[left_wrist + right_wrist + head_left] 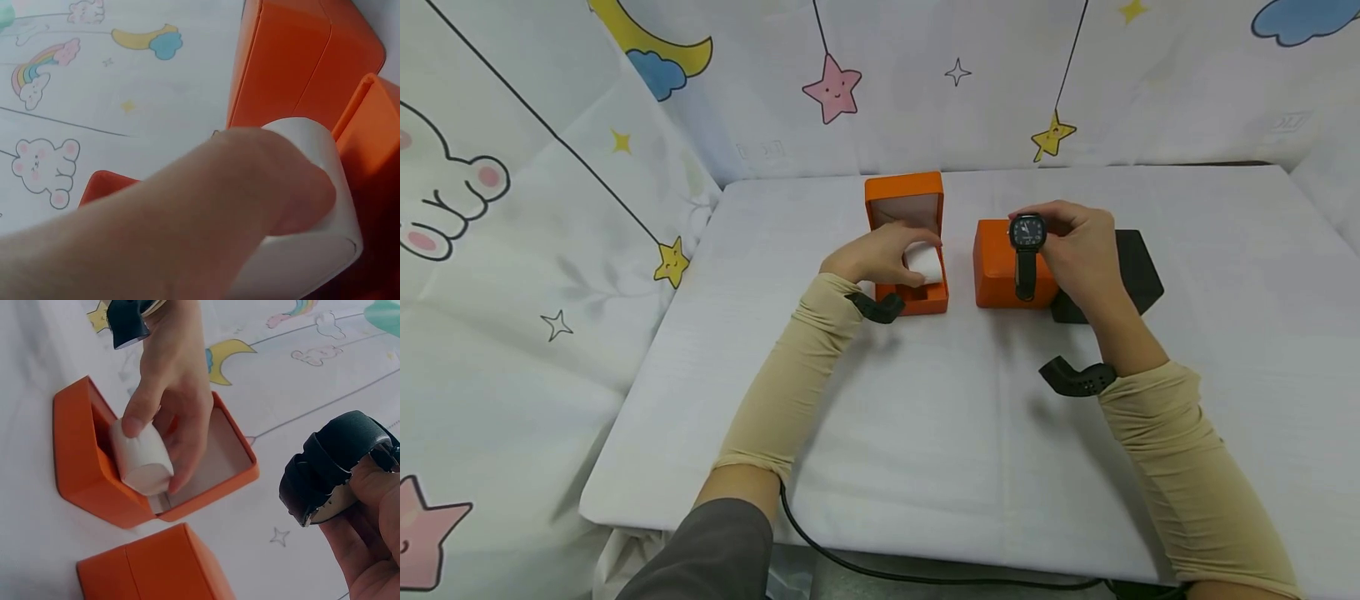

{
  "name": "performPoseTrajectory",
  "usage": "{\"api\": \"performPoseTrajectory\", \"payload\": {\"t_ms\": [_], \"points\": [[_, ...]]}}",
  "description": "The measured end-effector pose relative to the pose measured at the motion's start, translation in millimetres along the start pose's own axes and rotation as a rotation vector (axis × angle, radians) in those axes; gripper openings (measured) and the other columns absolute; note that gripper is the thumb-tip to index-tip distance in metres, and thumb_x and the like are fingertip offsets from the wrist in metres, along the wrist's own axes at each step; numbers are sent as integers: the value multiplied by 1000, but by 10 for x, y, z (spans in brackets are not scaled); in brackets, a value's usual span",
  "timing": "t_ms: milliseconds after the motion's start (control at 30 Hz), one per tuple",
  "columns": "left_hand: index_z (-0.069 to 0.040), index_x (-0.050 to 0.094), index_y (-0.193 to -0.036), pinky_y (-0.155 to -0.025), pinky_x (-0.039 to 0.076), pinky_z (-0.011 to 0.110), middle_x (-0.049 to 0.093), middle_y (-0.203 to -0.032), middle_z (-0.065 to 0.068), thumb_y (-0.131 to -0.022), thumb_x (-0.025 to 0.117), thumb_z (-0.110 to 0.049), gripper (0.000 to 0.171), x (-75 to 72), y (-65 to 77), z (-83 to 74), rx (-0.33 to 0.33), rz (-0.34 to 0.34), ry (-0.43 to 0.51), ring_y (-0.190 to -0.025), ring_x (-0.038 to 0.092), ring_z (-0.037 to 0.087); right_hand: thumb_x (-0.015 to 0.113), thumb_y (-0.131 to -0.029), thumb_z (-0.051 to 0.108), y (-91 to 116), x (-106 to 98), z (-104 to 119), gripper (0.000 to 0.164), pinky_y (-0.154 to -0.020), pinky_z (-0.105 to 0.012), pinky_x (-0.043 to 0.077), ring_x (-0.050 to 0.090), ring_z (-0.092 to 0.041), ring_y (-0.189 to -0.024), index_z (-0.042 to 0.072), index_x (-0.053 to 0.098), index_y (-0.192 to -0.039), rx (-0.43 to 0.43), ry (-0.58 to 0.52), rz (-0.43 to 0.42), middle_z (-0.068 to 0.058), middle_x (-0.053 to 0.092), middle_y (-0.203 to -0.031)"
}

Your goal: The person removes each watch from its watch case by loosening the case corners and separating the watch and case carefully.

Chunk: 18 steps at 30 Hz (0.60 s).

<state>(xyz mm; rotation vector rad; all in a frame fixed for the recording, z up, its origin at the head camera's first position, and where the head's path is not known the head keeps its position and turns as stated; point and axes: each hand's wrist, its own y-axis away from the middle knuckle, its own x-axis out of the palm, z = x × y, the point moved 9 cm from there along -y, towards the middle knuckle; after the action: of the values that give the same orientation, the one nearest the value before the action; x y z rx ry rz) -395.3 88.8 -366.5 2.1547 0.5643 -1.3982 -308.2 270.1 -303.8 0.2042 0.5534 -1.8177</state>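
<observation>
"Two pinches — where?"
"Left fingers (187,461): white cushion (925,262), at open box (927,307). Right fingers (376,487): watch (1027,232), over closed box (991,265)."
"Handling?"
"Cushion likely light, squashy — grip sides; watch may scratch, take strap (1026,279)."

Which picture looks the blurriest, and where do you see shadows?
Left wrist view: blurriest, with the close-up left hand looking smooth and soft; head view: clearer, with soft gray shadows on the white tabletop; right wrist view: a darker shadow inside the open orange box.
</observation>
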Motion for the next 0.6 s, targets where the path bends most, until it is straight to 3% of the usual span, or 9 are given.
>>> {"api": "performPoseTrajectory", "payload": {"t_ms": [233,433,600], "points": [[-26,47,-130,-92,39,25,55,-122,-6,-77,66,-28,56,-48,32,33,-25,6,44,-92,51,9,63,-84,21,1,3,8,19,-78,-18,43,57,-7,-90,14,70,-101,2,8,3,10,65,-92],[-23,47,-130,-96,37,25,53,-126,-6,-76,66,-27,57,-97,53,29,-43,-12,25,-107,48,8,64,-84,21,4,13,16,19,-78,-18,43,57,-7,-90,14,70,-101,0,12,5,10,65,-92],[-21,48,-129,-97,37,25,53,-127,-5,-75,67,-28,57,-107,57,45,-47,-27,12,-110,48,9,64,-83,21,6,21,17,20,-78,-19,43,57,-6,-89,13,70,-100,7,11,5,12,65,-90]]}}
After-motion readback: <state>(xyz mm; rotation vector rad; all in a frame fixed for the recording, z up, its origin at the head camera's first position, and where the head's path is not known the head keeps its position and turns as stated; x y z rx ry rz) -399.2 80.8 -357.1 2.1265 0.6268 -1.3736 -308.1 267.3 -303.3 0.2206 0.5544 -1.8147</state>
